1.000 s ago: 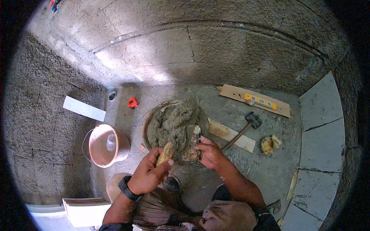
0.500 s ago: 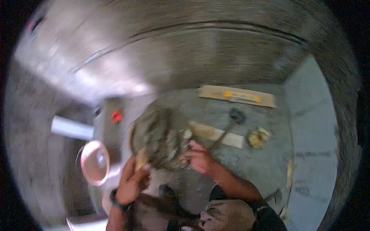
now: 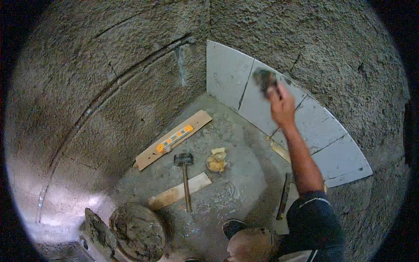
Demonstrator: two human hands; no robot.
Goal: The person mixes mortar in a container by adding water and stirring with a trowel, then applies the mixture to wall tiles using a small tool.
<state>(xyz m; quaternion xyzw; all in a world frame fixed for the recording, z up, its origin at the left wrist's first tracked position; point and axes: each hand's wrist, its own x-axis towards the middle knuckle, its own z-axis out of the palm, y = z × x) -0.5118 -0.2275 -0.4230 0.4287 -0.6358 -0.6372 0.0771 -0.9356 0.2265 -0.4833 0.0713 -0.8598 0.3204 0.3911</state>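
My right hand (image 3: 282, 105) is raised against the wall of pale grey tiles (image 3: 227, 74) at the far right. It is closed on a dark, motion-blurred lump of mortar (image 3: 265, 81); whether a trowel is under the lump is unclear. A board loaded with wet mortar (image 3: 94, 227) sticks up at the lower left beside the round mortar pan (image 3: 137, 231). My left hand is out of the picture.
On the concrete floor lie a black mallet (image 3: 185, 174) across a wooden plank (image 3: 179, 191), a yellow spirit level (image 3: 174, 139) on a longer board, a yellow sponge (image 3: 216, 162), and a dark bar (image 3: 283, 196) near my leg. Rough rendered walls close in on both sides.
The view has swung from the mortar pan to the tiled corner. My right hand left the pan and rose to the tiles with mortar. My left hand dropped out of sight.
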